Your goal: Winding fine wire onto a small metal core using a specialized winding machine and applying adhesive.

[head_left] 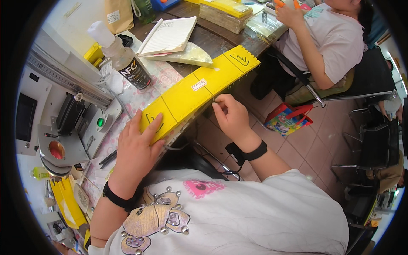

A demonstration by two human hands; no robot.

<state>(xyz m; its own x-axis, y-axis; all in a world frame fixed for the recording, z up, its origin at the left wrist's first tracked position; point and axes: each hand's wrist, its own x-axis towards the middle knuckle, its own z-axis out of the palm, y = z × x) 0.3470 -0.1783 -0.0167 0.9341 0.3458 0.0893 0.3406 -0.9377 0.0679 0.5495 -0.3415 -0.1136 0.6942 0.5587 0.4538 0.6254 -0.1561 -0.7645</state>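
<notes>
Head view: one yellow board (187, 95) lies along the bench (224, 42) edge. Left hand (138, 142) rests on its near end, fingers spread; right hand (233, 117) is at its long edge, fingers curled, any hold impossible to tell.

The wall (70, 27) at the upper left is white and plain. Along it stands a dark brown table (209, 34), and one part of its top wears a pale cloth (168, 78) with pink flower pattern. The floor (297, 148) is of pinkish square tiles — the joints between them are darker, and on some tiles the light makes a small shine. At the upper right there is a black chair (372, 83) with metal frame, and a person sits in it. Farther right stand more black chairs (363, 139), bent by the rim of the view.
</notes>
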